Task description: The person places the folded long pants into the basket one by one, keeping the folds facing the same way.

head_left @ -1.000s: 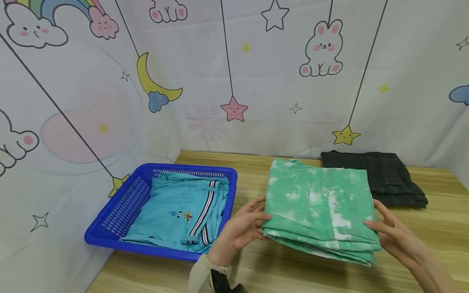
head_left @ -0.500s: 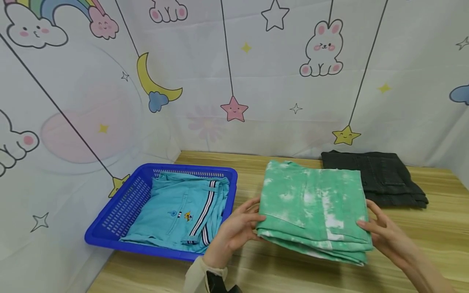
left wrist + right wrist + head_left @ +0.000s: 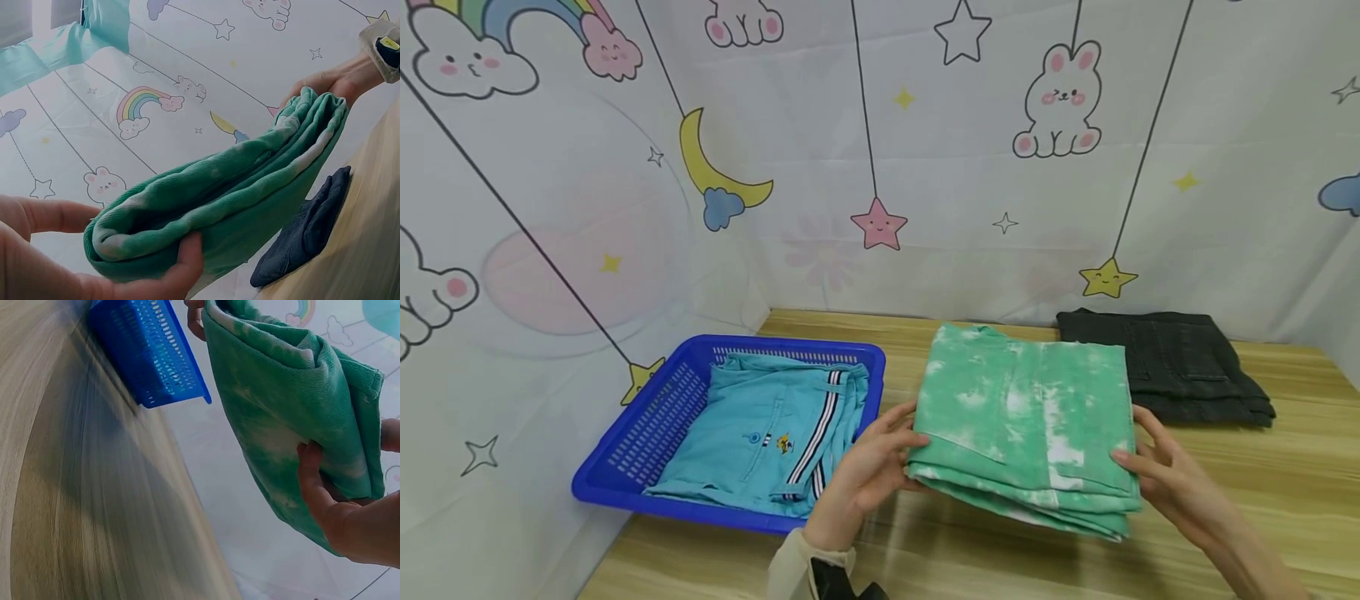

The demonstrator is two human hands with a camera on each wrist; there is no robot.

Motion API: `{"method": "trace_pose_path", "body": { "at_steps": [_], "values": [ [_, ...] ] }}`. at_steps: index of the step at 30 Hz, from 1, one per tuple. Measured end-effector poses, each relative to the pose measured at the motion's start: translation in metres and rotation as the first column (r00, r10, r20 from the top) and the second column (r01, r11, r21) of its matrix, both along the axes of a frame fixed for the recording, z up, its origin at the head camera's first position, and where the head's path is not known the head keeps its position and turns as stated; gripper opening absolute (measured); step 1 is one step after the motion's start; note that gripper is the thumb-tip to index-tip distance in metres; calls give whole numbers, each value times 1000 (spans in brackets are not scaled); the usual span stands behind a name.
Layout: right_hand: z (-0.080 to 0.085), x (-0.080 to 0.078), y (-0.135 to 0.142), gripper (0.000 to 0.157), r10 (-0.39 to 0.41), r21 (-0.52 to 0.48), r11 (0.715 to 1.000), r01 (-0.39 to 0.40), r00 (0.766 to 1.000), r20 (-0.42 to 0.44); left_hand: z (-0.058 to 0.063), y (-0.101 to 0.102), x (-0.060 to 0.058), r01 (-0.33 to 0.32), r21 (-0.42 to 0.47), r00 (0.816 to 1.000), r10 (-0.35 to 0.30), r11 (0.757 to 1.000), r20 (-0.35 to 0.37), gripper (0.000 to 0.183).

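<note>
Green garment [image 3: 1022, 425] has neared the basket [image 3: 651, 446], left hand [image 3: 872, 479] and right hand [image 3: 1176, 479] clamping it; likely mid-carry, needing rim clearance next.

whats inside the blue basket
The blue basket holds a folded turquoise garment with striped trim. Anything beneath that garment is covered, and the left hand partly hides the basket's near right corner.

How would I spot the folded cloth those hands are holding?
On the wood-grain tabletop, find the blue slotted plastic basket. To its right, the left hand and right hand hold a folded green garment. White blotches set it apart from the turquoise folded garment and black folded garment.
</note>
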State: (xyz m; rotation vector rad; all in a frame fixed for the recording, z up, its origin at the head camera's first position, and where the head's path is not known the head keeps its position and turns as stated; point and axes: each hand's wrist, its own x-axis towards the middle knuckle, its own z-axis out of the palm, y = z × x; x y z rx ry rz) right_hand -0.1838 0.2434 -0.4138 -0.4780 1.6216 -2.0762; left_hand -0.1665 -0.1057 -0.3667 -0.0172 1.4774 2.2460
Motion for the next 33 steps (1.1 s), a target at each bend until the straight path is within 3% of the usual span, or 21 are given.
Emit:
{"method": "trace_pose_path", "body": {
  "at_steps": [7, 15, 26, 33],
  "values": [
    [2, 0, -9, 46, 30, -74, 997, -32, 999, -35, 0, -7, 0, -20, -28, 999, 19, 999, -33, 60],
    [4, 0, -21, 48, 31, -91, 995, -37, 998, -63, 1, -16, 0, 6, -50, 998, -9, 999, -60, 60],
    [9, 1, -37, 50, -48, 25, 998, 49, 997, -64, -2, -27, 1, -16, -86, 999, 12, 996, -52, 60],
    [10, 1, -49, 54, -53, 44, 997, 60, 989, -138, -3, -37, 2, -47, -105, 997, 42, 993, -58, 56]
  ]
}}
